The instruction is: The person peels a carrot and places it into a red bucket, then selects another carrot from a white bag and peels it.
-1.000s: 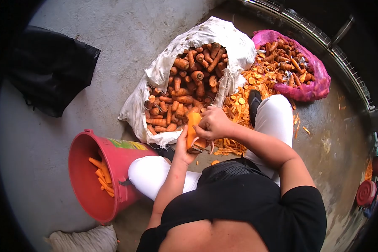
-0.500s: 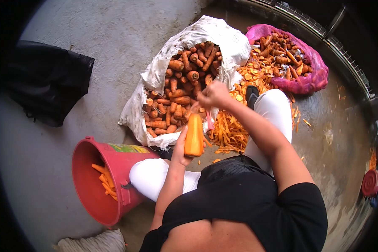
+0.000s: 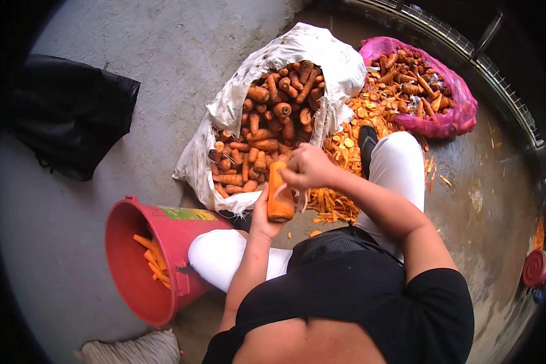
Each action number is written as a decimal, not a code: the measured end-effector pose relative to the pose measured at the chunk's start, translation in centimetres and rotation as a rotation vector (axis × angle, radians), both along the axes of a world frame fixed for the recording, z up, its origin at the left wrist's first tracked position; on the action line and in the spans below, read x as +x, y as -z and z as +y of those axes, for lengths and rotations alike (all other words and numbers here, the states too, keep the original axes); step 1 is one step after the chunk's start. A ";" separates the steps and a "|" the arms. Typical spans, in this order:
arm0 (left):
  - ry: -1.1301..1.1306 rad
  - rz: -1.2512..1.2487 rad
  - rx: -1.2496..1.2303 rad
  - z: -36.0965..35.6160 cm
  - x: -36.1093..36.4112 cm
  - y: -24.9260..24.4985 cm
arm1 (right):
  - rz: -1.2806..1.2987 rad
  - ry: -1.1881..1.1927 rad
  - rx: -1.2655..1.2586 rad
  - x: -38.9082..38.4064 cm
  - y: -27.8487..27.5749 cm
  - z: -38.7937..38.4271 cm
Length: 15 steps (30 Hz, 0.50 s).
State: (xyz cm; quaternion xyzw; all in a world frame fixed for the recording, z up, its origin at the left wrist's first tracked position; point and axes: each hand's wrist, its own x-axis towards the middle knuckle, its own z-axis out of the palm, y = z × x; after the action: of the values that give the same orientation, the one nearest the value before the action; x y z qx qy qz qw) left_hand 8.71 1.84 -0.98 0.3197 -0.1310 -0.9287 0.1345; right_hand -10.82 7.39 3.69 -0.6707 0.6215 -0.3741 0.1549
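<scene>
Upright in my left hand (image 3: 264,217), a thick carrot (image 3: 279,209) is gripped from its left side, over my lap. Bright peeled flesh shows on it beside a darker, rougher strip. My right hand (image 3: 311,167) is closed around a pale peeler (image 3: 281,190), whose head lies at the upper part of the carrot; the fingers hide most of its handle. Just beyond both hands, a white woven sack (image 3: 222,115) gapes open, full of unpeeled carrots (image 3: 264,144).
Left of my knee, a red bucket (image 3: 191,242) lies tipped with several peeled carrots (image 3: 153,258) inside. Peelings (image 3: 333,203) cover the floor beside my foot. A pink mesh sack (image 3: 464,103) of carrot scraps stands at back right. Black plastic (image 3: 73,115) lies at left.
My right hand has come down and toward me, bringing the peeler onto the carrot. The carrot has turned in my left hand, so a darker side now faces up.
</scene>
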 end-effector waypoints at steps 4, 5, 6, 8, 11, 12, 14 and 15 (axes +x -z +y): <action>0.021 0.017 0.006 0.0 0.2 0.3 | 0.082 -0.058 -0.251 1.7 1.0 0.2; 0.015 0.011 0.010 0.0 0.0 0.3 | 0.072 -0.028 -0.258 1.6 1.4 0.0; 0.008 0.005 0.014 0.1 -0.2 0.2 | 0.063 0.000 -0.265 1.1 1.7 -0.3; 0.059 0.043 -0.021 0.1 -0.3 -0.1 | 0.078 0.079 -0.252 0.0 2.8 -1.2; 0.193 0.074 -0.079 0.1 0.4 -0.9 | 0.011 0.296 0.199 -3.3 2.9 -2.8; 0.215 0.096 -0.073 0.3 0.5 -1.1 | -0.034 0.400 0.341 -4.5 2.8 -3.2; 0.255 0.141 -0.063 0.9 0.4 -1.3 | 0.302 0.581 0.349 -7.5 3.8 -3.8; 0.243 0.141 -0.062 1.0 0.4 -1.6 | 0.295 0.682 0.341 -8.7 5.4 -3.7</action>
State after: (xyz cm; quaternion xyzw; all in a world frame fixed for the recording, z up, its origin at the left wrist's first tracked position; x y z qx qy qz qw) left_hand 9.06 2.80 0.62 0.2309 -0.1878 -0.9539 0.0397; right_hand -19.57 3.64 -1.73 -0.4372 0.8769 -0.1956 0.0400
